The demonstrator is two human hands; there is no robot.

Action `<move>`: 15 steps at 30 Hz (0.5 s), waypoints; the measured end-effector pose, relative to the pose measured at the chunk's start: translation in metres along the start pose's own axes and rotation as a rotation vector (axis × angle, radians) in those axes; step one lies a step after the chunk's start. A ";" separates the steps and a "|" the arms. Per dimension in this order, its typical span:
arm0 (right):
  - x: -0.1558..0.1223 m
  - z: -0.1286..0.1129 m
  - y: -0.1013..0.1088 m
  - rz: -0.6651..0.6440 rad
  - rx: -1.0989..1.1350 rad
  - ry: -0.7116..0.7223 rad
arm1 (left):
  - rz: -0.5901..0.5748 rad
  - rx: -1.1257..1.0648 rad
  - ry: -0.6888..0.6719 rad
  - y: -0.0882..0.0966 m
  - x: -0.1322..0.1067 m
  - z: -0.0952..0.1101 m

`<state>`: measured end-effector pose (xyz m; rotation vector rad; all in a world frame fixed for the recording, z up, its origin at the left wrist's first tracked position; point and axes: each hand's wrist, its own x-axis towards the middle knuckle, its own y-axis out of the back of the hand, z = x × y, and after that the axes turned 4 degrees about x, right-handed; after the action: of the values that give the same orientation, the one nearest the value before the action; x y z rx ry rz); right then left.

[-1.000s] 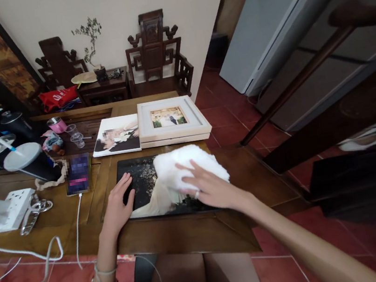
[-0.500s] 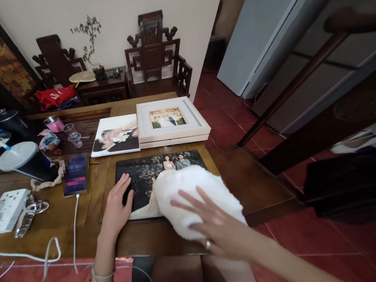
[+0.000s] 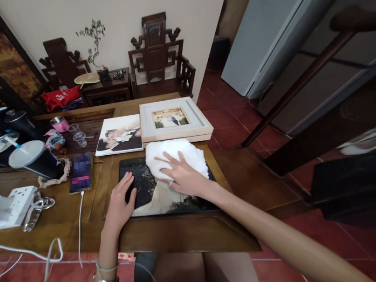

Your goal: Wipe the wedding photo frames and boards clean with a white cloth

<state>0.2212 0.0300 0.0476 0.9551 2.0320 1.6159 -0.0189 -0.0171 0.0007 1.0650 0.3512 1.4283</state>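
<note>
A dark wedding photo panel lies flat on the wooden table, with a pale gown showing in its lower middle. My left hand rests at its left edge, fingers stretched out over the corner and nothing held. Near the panel's upper right, a fluffy white cloth is pressed under my right hand, whose fingers spread over it and hold it down. The cloth hides the photo's upper right part, and my right forearm crosses the panel's lower right corner.
Behind the panel are a light wooden picture frame and a white-edged photo. To the left stand a lidded cup, a phone on a white cable, and a power strip. The table edge is close to my lap.
My right hand has slid the white cloth away from me, up the panel to its far edge, uncovering the lower right part. My left hand keeps its place on the left edge.
</note>
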 end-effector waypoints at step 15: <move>-0.069 -0.064 0.016 -0.201 0.291 0.211 | -0.019 -0.029 0.013 -0.001 -0.001 -0.001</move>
<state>0.2315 -0.0615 0.0719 0.6648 2.4689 1.3897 -0.0194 -0.0176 -0.0013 1.0270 0.3487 1.4196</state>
